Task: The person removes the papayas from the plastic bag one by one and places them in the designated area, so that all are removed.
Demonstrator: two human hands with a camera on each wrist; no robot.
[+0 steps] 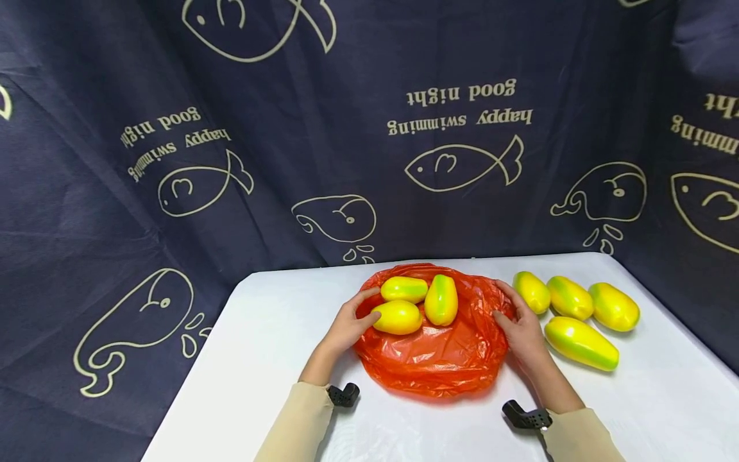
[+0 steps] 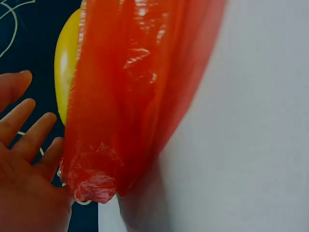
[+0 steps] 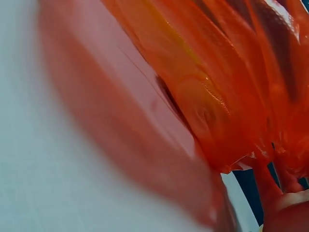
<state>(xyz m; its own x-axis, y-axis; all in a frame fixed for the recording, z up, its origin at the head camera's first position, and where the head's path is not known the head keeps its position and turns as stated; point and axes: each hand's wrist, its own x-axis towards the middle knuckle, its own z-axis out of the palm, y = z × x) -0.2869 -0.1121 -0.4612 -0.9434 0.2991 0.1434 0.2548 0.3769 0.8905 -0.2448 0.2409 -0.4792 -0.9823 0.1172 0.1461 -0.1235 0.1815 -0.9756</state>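
A red plastic bag [image 1: 427, 359] lies spread open on the table, with three yellow-green papayas in it: one at the back [image 1: 404, 289], one in front at the left [image 1: 398, 317] and one upright at the right [image 1: 441, 300]. My left hand [image 1: 346, 326] is at the bag's left rim, thumb and forefinger beside the front-left papaya. In the left wrist view its fingers [image 2: 36, 128] are spread and fairly straight next to the bag. At the right rim, my right hand [image 1: 524, 333] holds the bag's edge between thumb and fingers. The right wrist view shows gathered plastic [image 3: 285, 159] by that hand, partly hidden.
Several more papayas [image 1: 614, 307] lie on the white table [image 1: 265, 333] to the right, close beside my right hand. Behind the table hangs a dark blue curtain [image 1: 277, 237] with fish and whale drawings. Black wrist cameras [image 1: 522, 416] sit on both wrists.
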